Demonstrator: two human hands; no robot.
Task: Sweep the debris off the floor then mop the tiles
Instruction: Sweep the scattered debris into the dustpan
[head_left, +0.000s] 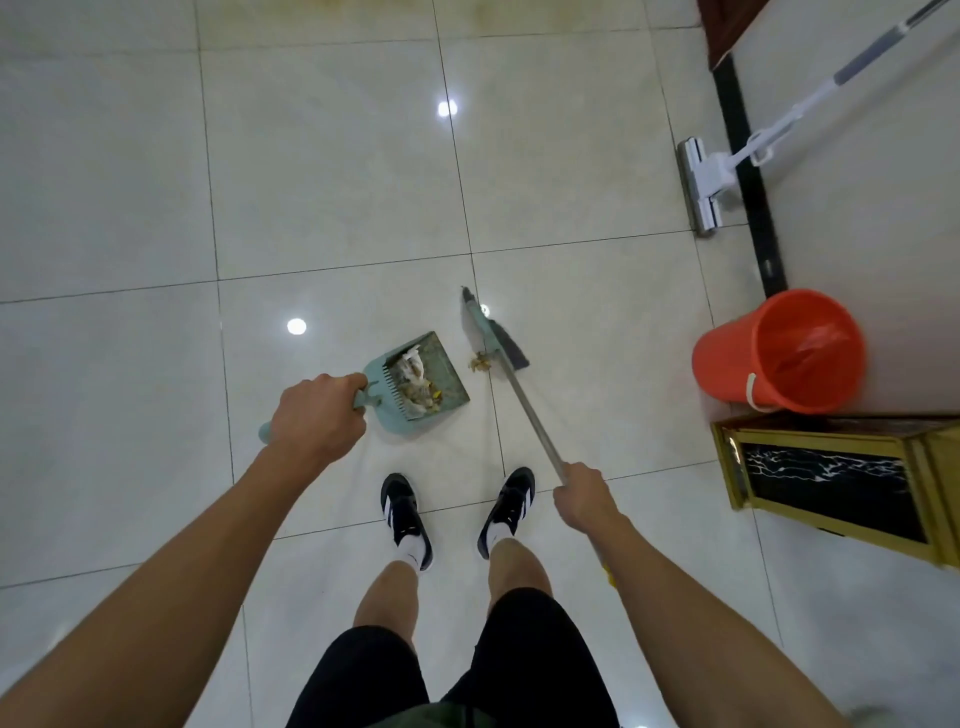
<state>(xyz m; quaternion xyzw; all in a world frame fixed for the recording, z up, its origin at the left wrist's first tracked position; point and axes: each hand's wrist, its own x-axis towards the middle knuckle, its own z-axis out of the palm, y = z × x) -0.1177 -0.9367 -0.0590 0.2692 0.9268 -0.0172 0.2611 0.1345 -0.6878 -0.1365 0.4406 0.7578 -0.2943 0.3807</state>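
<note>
My left hand (317, 413) grips the handle of a teal dustpan (449, 382) that rests on the glossy white tiles (332, 171), its mouth facing right. Crumpled paper and dry bits (415, 387) lie inside it. My right hand (584, 493) holds the metal handle of a broom (493, 338), whose grey bristle head stands on the floor just right of the pan. A small yellow-brown clump of debris (479, 362) lies between the broom head and the pan's mouth. A white flat mop (701, 187) leans against the wall at the upper right.
An orange bucket (779, 353) stands on the floor at the right, by the wall's black skirting (753, 197). Below it is a gold-framed bin with black marble panels (831, 478). My two feet in black shoes (405, 519) stand just behind the dustpan.
</note>
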